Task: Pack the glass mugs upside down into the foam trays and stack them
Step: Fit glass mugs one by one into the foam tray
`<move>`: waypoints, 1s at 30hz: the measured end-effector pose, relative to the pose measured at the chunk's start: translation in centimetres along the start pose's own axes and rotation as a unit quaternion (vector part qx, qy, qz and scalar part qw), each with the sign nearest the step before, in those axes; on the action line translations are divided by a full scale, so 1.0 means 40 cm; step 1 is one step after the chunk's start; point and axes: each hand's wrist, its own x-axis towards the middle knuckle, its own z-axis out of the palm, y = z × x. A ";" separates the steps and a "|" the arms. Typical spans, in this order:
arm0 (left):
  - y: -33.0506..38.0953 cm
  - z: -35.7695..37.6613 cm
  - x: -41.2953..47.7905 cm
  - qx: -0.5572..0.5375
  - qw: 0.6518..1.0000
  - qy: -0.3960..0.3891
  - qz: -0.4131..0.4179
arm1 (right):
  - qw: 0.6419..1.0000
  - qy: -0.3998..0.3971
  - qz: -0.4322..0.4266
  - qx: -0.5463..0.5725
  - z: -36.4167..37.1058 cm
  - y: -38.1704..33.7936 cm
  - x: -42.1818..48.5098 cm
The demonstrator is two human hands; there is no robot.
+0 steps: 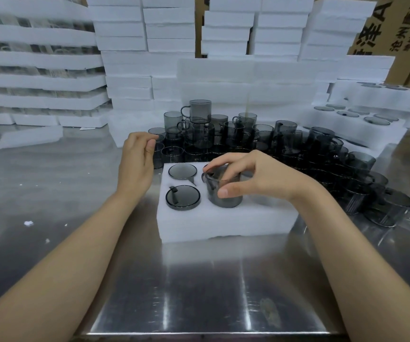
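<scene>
In the head view, the right hand point(248, 176) grips a smoky grey glass mug point(223, 196) that stands upside down. The thumb presses on its near side and the other fingers curl over its base from above. This mug sits partly in the near middle pocket of the foam tray point(223, 223), and its handle points to the left. The left hand point(137, 164) hovers over the far left corner of the tray. Its fingers are loosely curled and hold nothing, with the fingertips just beside the pile of loose mugs point(248, 137).

Two seated mugs point(183, 197) already fill the left pockets, bases up. The tray lies on a steel table point(199, 280), and the pile stands behind it and to the right. Stacks of white foam point(125, 33) rise at the back.

Cardboard boxes point(396, 25) at the upper right carry dark print. A large letter "A" and Chinese characters can be read, among them "泽" and "沧州". The rest is cut off or blurred.
</scene>
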 end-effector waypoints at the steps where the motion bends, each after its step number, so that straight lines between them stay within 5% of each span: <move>1: -0.001 -0.001 0.000 0.003 1.000 0.004 -0.002 | 1.000 0.005 0.000 -0.001 -0.002 -0.003 -0.001; 5: -0.013 -0.005 0.006 0.031 0.999 0.012 -0.032 | 0.997 0.065 -0.032 0.002 0.002 -0.010 0.004; 14: -0.042 0.009 0.002 0.045 0.992 -0.011 -0.116 | 1.000 0.011 -0.007 -0.003 0.005 -0.014 0.004; 24: -0.056 0.019 -0.010 0.118 0.982 -0.100 -0.112 | 1.000 -0.019 0.013 -0.001 -0.006 -0.008 -0.004; 30: -0.053 0.018 -0.011 0.103 0.979 -0.101 -0.142 | 0.991 -0.032 0.044 -0.124 -0.019 -0.005 -0.010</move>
